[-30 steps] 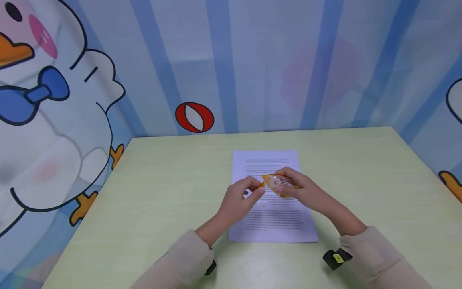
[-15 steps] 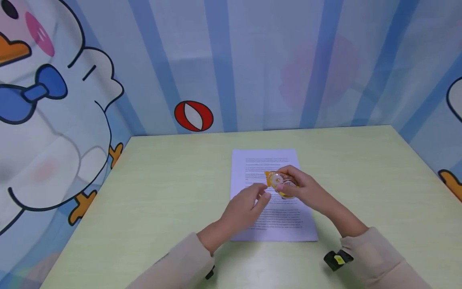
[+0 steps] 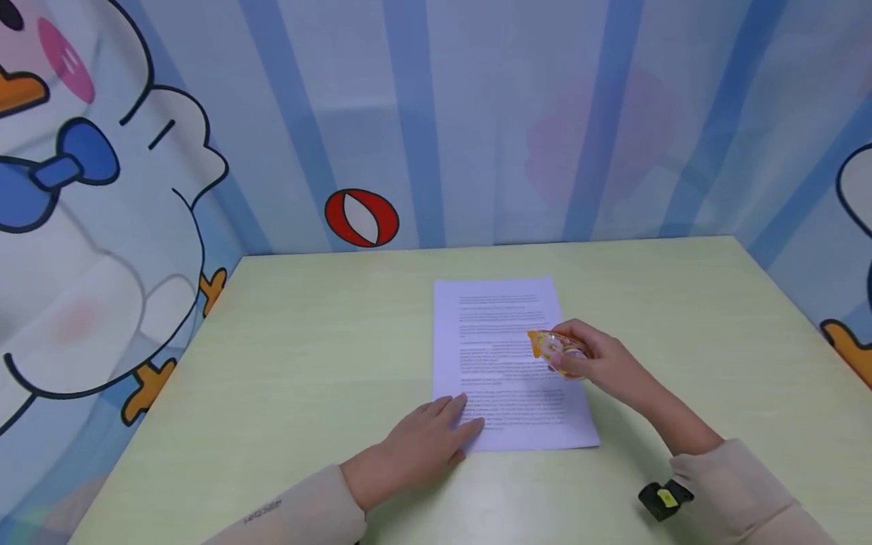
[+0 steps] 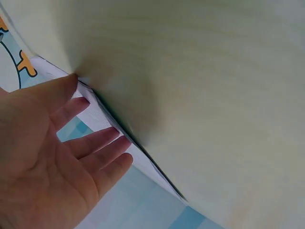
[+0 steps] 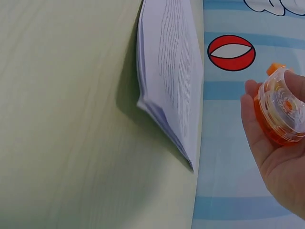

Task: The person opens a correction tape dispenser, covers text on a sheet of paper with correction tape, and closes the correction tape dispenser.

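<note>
My right hand (image 3: 606,362) grips a correction tape (image 3: 557,352), a clear and orange dispenser whose orange tip points left, held above the paper. In the right wrist view the clear round side of the correction tape (image 5: 287,106) shows between thumb and fingers. A stack of printed paper (image 3: 507,393) lies under it on the table. My left hand (image 3: 415,446) lies with extended fingers at the lower left corner of the paper. From the left wrist, the left hand (image 4: 71,148) has its fingers over the paper's edge (image 4: 147,164) and its thumb at the side.
The pale green table (image 3: 327,341) runs back to a blue striped backdrop (image 3: 470,136) with a printed red ball (image 3: 362,218) and a large cartoon duck (image 3: 88,288) at left. A black strap piece (image 3: 665,499) hangs under my right cuff.
My left hand has let go of the correction tape's orange end and moved down and left onto the paper. The right hand has shifted slightly right with the correction tape.
</note>
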The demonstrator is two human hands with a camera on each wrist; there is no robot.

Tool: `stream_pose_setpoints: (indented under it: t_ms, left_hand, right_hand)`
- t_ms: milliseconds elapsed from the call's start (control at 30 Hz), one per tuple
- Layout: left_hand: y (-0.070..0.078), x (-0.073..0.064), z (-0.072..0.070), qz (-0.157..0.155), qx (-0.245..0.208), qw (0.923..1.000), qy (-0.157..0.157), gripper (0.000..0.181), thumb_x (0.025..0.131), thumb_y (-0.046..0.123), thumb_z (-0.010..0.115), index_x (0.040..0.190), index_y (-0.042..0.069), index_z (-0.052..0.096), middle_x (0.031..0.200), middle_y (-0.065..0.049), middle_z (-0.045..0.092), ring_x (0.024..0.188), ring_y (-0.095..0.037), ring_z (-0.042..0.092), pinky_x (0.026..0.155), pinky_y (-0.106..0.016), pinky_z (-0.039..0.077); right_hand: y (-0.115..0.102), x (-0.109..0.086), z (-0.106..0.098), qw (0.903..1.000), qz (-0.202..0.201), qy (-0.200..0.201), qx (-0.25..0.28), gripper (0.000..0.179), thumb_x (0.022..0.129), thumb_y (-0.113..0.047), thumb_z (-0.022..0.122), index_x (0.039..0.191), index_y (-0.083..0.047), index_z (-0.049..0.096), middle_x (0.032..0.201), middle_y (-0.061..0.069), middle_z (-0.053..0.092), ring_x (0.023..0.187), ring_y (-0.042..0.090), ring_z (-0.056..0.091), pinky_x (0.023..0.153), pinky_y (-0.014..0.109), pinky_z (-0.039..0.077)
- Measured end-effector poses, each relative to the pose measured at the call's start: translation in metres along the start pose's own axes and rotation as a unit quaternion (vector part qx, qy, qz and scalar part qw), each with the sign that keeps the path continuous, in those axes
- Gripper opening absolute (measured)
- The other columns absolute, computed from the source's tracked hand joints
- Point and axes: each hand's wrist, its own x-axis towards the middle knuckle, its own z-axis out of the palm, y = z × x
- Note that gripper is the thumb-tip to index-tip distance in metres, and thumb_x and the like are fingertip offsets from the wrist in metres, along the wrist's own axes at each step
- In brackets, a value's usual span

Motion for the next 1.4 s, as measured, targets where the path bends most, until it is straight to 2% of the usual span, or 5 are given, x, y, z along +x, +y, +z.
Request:
stream_pose_setpoints:
  t_ms: [133, 600, 867, 1167, 1400]
  left_hand:
    - [-0.005, 0.007, 0.001, 0.015, 0.012, 0.9985, 0.05, 0.028, 0.094, 0.02, 0.05, 0.122, 0.019, 0.055, 0.123, -0.015, 0.056, 0.106, -0.026, 0.058, 0.084, -0.035, 0.051]
    - [-0.025, 0.034, 0.0, -0.03, -0.035, 0.9974, -0.055, 0.039, 0.091, 0.024, 0.056, 0.129, 0.023, 0.048, 0.137, -0.009, 0.045, 0.122, -0.025, 0.047, 0.095, -0.038, 0.044]
    - [0.008, 0.049, -0.006, 0.002, -0.076, 0.9948, -0.068, 0.052, 0.094, 0.041, 0.047, 0.14, 0.019, 0.037, 0.147, -0.01, 0.033, 0.135, -0.028, 0.034, 0.104, -0.041, 0.037]
    - [0.031, 0.057, -0.005, 0.006, -0.012, 0.9955, -0.094, 0.064, 0.092, 0.054, 0.04, 0.141, 0.013, 0.036, 0.15, -0.006, 0.028, 0.135, -0.023, 0.032, 0.096, -0.043, 0.045]
    - [0.032, 0.058, -0.005, 0.014, 0.007, 0.9952, -0.097, 0.066, 0.091, 0.056, 0.041, 0.14, 0.012, 0.037, 0.15, -0.006, 0.029, 0.134, -0.021, 0.033, 0.094, -0.042, 0.046]
  right_hand:
    - [0.001, 0.003, 0.0, 0.9999, 0.005, 0.009, -0.006, 0.037, 0.089, -0.025, 0.06, 0.118, -0.004, 0.051, 0.104, 0.015, 0.058, 0.083, 0.017, 0.06, 0.071, 0.027, 0.053]
    - [0.012, 0.013, -0.001, 0.9944, 0.006, -0.007, -0.105, 0.034, 0.088, -0.028, 0.06, 0.118, -0.011, 0.054, 0.108, 0.013, 0.061, 0.087, 0.019, 0.055, 0.071, 0.028, 0.046]
    - [0.009, 0.029, 0.005, 0.9553, -0.078, -0.074, -0.275, 0.03, 0.087, -0.016, 0.06, 0.116, -0.014, 0.057, 0.098, 0.006, 0.067, 0.076, 0.014, 0.055, 0.068, 0.03, 0.043]
    - [-0.003, 0.045, 0.025, 0.9069, -0.156, -0.104, -0.377, 0.029, 0.084, -0.011, 0.061, 0.112, -0.019, 0.065, 0.097, 0.0, 0.07, 0.079, 0.015, 0.063, 0.072, 0.033, 0.047]
    - [-0.002, 0.049, 0.031, 0.8904, -0.173, -0.106, -0.407, 0.023, 0.085, -0.018, 0.062, 0.107, -0.019, 0.068, 0.088, -0.003, 0.071, 0.071, 0.011, 0.061, 0.07, 0.032, 0.048]
